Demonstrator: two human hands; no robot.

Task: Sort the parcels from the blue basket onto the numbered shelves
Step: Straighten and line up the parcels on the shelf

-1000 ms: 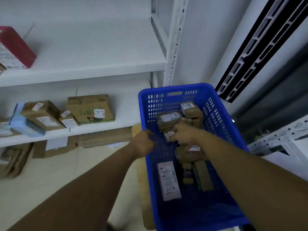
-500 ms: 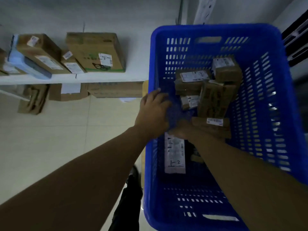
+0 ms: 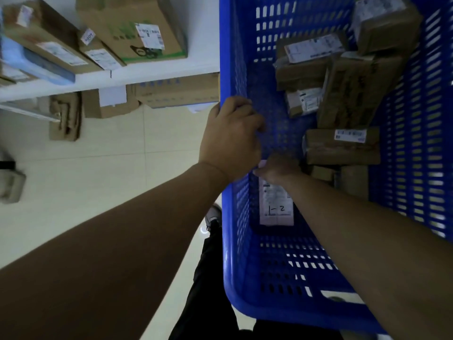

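since half a second ago the left hand (image 3: pixel 230 136) has curled its fingers over the left rim of the blue basket (image 3: pixel 235 241), and the right hand (image 3: pixel 279 168) has sunk onto the far end of the flat white parcel marked 1-2 (image 3: pixel 275 204). that parcel lies on the basket floor beside the left wall, long axis near-to-far, trailing back from the right hand; whether those fingers grip it is hidden.
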